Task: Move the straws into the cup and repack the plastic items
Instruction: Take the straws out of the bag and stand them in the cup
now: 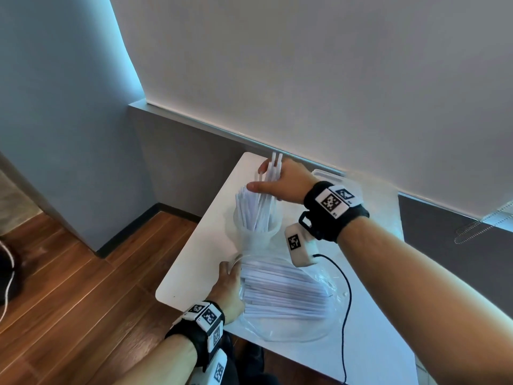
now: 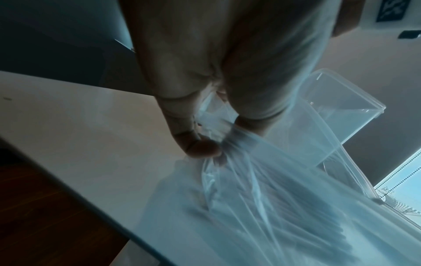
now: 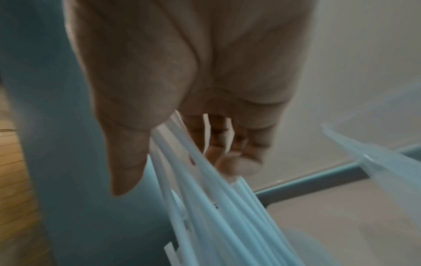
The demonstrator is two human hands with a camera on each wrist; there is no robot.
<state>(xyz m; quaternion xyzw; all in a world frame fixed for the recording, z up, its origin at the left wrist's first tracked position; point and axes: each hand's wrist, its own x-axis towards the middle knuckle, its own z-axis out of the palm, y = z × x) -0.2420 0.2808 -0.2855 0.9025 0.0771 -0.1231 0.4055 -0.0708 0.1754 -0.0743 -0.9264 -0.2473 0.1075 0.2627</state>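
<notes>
Our right hand [image 1: 280, 182] grips straws [image 1: 268, 190] standing in cup [image 1: 256, 232]; our left hand [image 1: 229, 287] pinches bag [image 1: 291, 323] on bench [image 1: 194, 262].

Tabletop [image 1: 194, 262] left of the cup [image 1: 256, 232] is bare, but the clear box [image 2: 337, 115] and wall crowd the far side.

My right hand [image 1: 280, 183] reaches forward and leftward, arm stretched out, back of the hand up, thumb out to the side and fingers [image 3: 227, 162] curled down round a bunch of straws [image 1: 263, 195]. My left hand [image 1: 229, 290] sits low and near my body, forearm angled up from below, thumb and fingertips pinching a gathered fold of the plastic bag [image 2: 250, 180]
</notes>
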